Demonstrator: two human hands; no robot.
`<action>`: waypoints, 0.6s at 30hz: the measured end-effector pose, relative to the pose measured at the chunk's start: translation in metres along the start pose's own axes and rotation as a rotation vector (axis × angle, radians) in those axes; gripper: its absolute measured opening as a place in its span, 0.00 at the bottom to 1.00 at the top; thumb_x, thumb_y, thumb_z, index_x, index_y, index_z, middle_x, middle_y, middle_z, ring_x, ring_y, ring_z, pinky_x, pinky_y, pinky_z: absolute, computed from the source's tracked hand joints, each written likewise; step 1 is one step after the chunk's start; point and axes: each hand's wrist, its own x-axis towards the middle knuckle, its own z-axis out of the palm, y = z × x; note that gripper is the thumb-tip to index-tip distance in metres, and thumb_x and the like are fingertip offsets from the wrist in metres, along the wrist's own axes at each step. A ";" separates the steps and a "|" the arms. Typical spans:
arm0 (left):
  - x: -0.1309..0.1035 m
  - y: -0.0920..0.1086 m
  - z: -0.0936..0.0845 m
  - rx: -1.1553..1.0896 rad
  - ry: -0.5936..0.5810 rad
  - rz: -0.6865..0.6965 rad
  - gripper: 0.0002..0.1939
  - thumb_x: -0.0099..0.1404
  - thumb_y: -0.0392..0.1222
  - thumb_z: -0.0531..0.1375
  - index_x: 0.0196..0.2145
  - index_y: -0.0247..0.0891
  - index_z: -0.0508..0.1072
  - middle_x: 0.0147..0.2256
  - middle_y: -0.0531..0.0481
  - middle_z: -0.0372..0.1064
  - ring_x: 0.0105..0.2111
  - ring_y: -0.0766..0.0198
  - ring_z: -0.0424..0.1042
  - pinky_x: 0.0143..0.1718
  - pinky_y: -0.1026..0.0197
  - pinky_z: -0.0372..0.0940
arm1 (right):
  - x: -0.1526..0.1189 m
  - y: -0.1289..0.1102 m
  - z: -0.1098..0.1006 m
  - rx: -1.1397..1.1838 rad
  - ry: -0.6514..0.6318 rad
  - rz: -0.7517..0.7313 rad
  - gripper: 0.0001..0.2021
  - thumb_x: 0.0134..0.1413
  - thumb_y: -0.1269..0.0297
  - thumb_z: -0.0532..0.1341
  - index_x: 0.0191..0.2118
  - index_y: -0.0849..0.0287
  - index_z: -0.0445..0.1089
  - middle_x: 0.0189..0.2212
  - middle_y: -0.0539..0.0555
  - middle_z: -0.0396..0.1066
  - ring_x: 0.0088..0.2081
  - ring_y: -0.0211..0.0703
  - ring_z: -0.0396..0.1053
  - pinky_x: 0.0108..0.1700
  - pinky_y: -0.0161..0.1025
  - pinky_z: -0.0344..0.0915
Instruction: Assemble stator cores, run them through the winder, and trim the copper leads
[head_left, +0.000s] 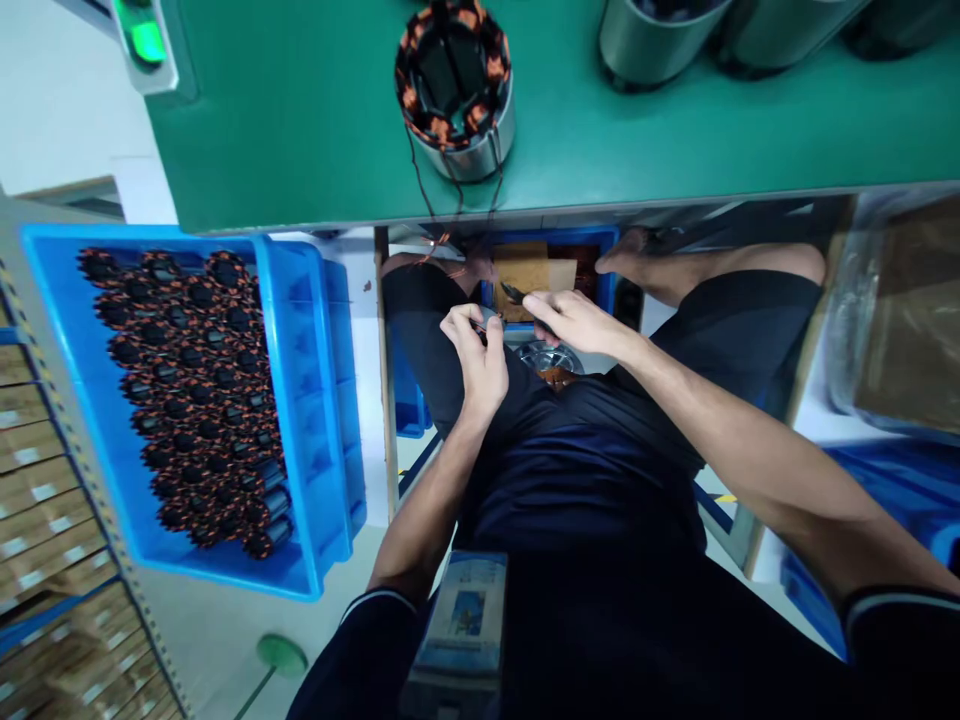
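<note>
In the head view, my right hand (574, 320) is closed around dark-handled pliers (513, 293), whose jaws point to the left. My left hand (478, 360) is held just left of them, thumb and fingers bent together around something small and greyish that I cannot make out. Both hands are above my lap, below the bench edge. On the green bench (300, 150), in front of the hands, stands a motor stator (476, 155) in a metal housing with copper windings. Several loose wire leads (450, 205) hang from it over the edge.
At left, a blue crate (300, 420) holds rows of wound stators (202, 390). Several metal cylinders (651, 45) stand at the bench's back right. Between my legs are a blue bin (609, 290) with cardboard and a metal bowl (551, 355). A plastic-wrapped carton (915, 310) is at right.
</note>
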 end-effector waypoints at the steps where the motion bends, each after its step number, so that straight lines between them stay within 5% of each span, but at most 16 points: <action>1: -0.004 0.004 -0.004 0.009 0.033 0.021 0.13 0.89 0.55 0.56 0.49 0.47 0.60 0.52 0.43 0.62 0.60 0.51 0.65 0.68 0.42 0.70 | -0.002 -0.003 0.002 0.040 0.000 -0.010 0.34 0.77 0.27 0.61 0.38 0.58 0.75 0.26 0.49 0.75 0.25 0.38 0.70 0.34 0.37 0.67; 4: -0.017 0.020 -0.016 0.021 0.058 0.112 0.10 0.85 0.50 0.60 0.50 0.47 0.61 0.56 0.38 0.61 0.66 0.46 0.66 0.71 0.35 0.68 | -0.014 -0.014 0.013 0.163 -0.048 -0.053 0.29 0.74 0.32 0.67 0.50 0.59 0.78 0.27 0.46 0.72 0.27 0.38 0.69 0.33 0.36 0.68; 6: -0.025 0.030 -0.025 0.039 0.038 0.249 0.12 0.81 0.47 0.64 0.54 0.47 0.64 0.58 0.37 0.62 0.67 0.44 0.68 0.70 0.33 0.70 | -0.027 -0.022 0.019 0.229 -0.101 -0.088 0.28 0.72 0.35 0.71 0.49 0.60 0.79 0.26 0.44 0.69 0.26 0.37 0.67 0.32 0.35 0.67; 8: -0.032 0.040 -0.036 0.046 0.041 0.422 0.22 0.78 0.47 0.68 0.62 0.50 0.63 0.64 0.36 0.60 0.67 0.43 0.70 0.68 0.33 0.73 | -0.042 -0.030 0.020 0.273 -0.123 -0.125 0.27 0.70 0.36 0.73 0.46 0.60 0.79 0.28 0.45 0.70 0.28 0.36 0.66 0.33 0.35 0.66; 10: -0.039 0.051 -0.049 -0.005 0.026 0.470 0.38 0.75 0.60 0.72 0.71 0.54 0.57 0.70 0.34 0.57 0.67 0.41 0.72 0.67 0.33 0.76 | -0.058 -0.038 0.016 0.304 -0.109 -0.165 0.26 0.68 0.37 0.76 0.45 0.60 0.80 0.32 0.47 0.73 0.32 0.37 0.68 0.38 0.35 0.68; 13: -0.047 0.073 -0.067 -0.226 -0.242 0.149 0.49 0.74 0.86 0.58 0.78 0.57 0.53 0.73 0.34 0.61 0.67 0.39 0.76 0.62 0.35 0.81 | -0.082 -0.051 0.005 0.250 -0.089 -0.317 0.19 0.70 0.47 0.78 0.45 0.59 0.82 0.35 0.48 0.77 0.35 0.38 0.70 0.42 0.36 0.68; 15: -0.051 0.087 -0.075 -0.454 -0.481 -0.114 0.42 0.79 0.84 0.47 0.76 0.58 0.61 0.72 0.37 0.67 0.66 0.39 0.79 0.57 0.39 0.84 | -0.095 -0.061 -0.002 0.148 -0.088 -0.457 0.11 0.73 0.56 0.78 0.43 0.57 0.84 0.35 0.48 0.78 0.35 0.37 0.71 0.42 0.36 0.69; 18: -0.055 0.104 -0.081 -0.715 -0.616 -0.310 0.34 0.81 0.79 0.55 0.72 0.59 0.68 0.71 0.41 0.72 0.63 0.39 0.83 0.50 0.41 0.86 | -0.114 -0.075 -0.008 0.003 -0.055 -0.546 0.06 0.74 0.60 0.77 0.45 0.55 0.85 0.38 0.49 0.81 0.37 0.38 0.76 0.44 0.36 0.71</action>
